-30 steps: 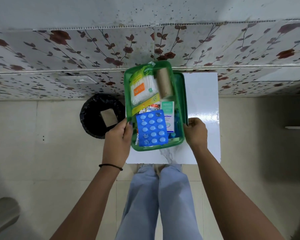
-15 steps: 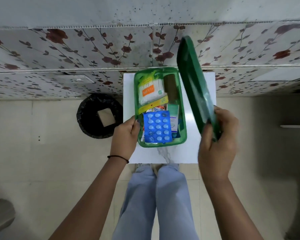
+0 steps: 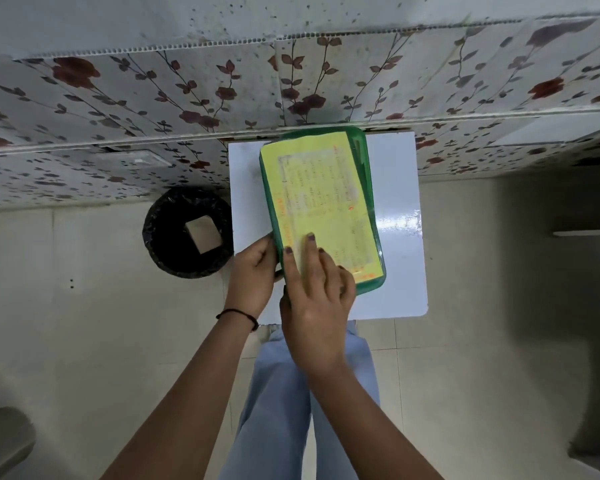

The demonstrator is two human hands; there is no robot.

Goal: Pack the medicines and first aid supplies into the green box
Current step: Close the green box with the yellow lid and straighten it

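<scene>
The green box [image 3: 361, 149] lies on the small white table [image 3: 397, 258], and its green lid [image 3: 321, 199], with a yellow printed label on top, covers it slightly askew. The medicines and supplies inside are hidden under the lid. My left hand [image 3: 253, 271] grips the box's near left edge. My right hand [image 3: 316, 299] holds the lid's near end, with the fingers spread flat on the label and the thumb at the edge below.
A black bin [image 3: 168, 258] with a piece of cardboard [image 3: 203, 234] inside stands on the floor just left of the table. A flowered wall panel [image 3: 187, 98] runs right behind the table. My legs in light jeans [image 3: 274, 393] are under the near edge.
My right hand lifted the lid from beside the box, swung it over and laid it on the box, hiding the contents. The left hand stayed at the box's left edge.
</scene>
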